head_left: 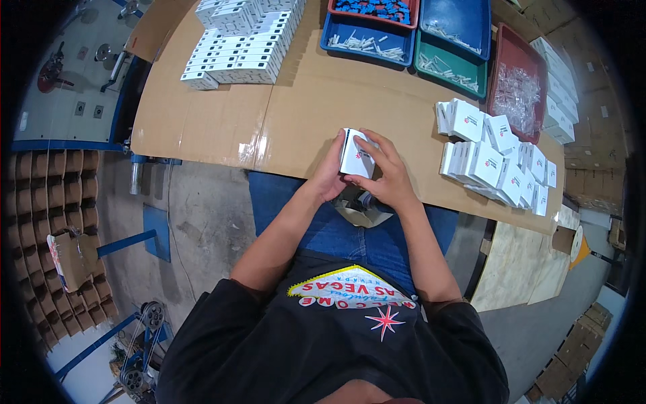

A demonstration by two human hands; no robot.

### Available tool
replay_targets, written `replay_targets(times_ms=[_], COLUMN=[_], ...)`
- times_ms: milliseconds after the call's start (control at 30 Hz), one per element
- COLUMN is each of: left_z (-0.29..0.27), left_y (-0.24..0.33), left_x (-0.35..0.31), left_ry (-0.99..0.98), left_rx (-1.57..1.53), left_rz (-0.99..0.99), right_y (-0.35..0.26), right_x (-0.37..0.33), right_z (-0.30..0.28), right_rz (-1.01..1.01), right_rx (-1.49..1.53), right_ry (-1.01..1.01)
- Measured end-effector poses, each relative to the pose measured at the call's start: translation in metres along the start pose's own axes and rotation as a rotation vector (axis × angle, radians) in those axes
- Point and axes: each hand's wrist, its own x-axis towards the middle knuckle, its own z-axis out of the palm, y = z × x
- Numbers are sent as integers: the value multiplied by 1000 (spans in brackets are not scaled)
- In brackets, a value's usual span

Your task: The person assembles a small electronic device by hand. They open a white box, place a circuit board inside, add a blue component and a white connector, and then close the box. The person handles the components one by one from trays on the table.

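A small white carton (356, 156) with a red and dark mark is held upright at the near edge of the cardboard-covered table (282, 121). My left hand (328, 174) grips its left side, thumb along the edge. On the carton's right side and lower front, the fingers of my right hand (389, 176) curl around it. A dark object with a bit of tape (360, 205) lies on my lap just below the hands; what it is I cannot tell.
A pile of similar white cartons (496, 160) lies to the right. Rows of flat white boxes (239, 47) are stacked at the far left. Blue, green and red trays (447, 40) with small parts line the far edge. Brown cartons (47, 222) stand on the floor left.
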Motion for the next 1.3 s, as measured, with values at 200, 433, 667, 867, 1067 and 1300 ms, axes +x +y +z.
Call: replay_targets(times_ms=[200, 433, 667, 867, 1067, 1300], left_z=[5, -2, -4, -1, -8, -2], left_y=[3, -1, -1, 3, -2, 6], left_x=[-3, 0, -2, -10, -4, -6], left_ry=[-19, -46, -25, -67, -153, -44], left_rx=[-22, -55, -8, 74, 96, 61], left_rz=[22, 26, 17, 43, 85, 145], right_y=[2, 5, 12, 20, 21, 7], right_x=[0, 0, -1, 0, 1, 4], right_z=[1, 3, 5, 2, 1, 7], right_rz=[-18, -37, -14, -12, -46, 172], right_rx=[-6, -38, 8, -16, -62, 90], right_ry=[5, -4, -22, -2, 21, 270])
